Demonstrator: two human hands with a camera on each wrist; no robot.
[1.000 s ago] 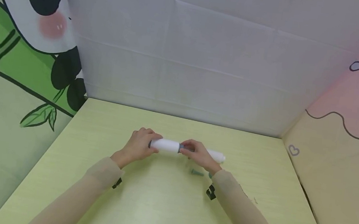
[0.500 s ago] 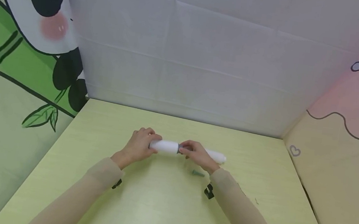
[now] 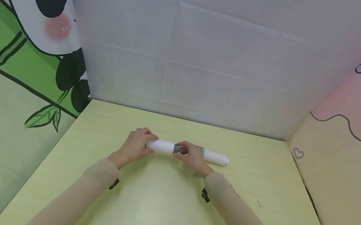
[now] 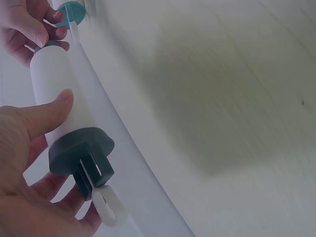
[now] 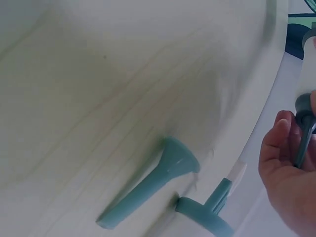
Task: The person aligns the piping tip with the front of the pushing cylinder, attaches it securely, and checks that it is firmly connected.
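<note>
A white tube (image 3: 164, 146) lies crosswise between my hands above the table. My left hand (image 3: 135, 145) grips its left end, thumb along the wall in the left wrist view. That end has a dark teal cap (image 4: 81, 150) with a white hook-shaped piece (image 4: 104, 207) on it. My right hand (image 3: 192, 157) pinches a dark teal funnel-shaped piece with a stem (image 5: 304, 118) at the tube's other end; fingers partly cover it. Below the right hand, a lighter teal funnel-shaped piece (image 5: 153, 180) lies on the table, largely covered by the wrist in the head view.
A second white tube (image 3: 216, 157) with a lighter teal collar (image 5: 205, 216) lies right of my right hand on the pale wooden table (image 3: 147, 213). Behind the table stands a white cloth wall (image 3: 206, 67); printed panels flank it. A thin scrap (image 3: 259, 203) lies at the right.
Both hands have shifted slightly left with the white tube. More of the second tube and its teal collar now shows, while my right wrist covers more of the loose funnel-shaped piece.
</note>
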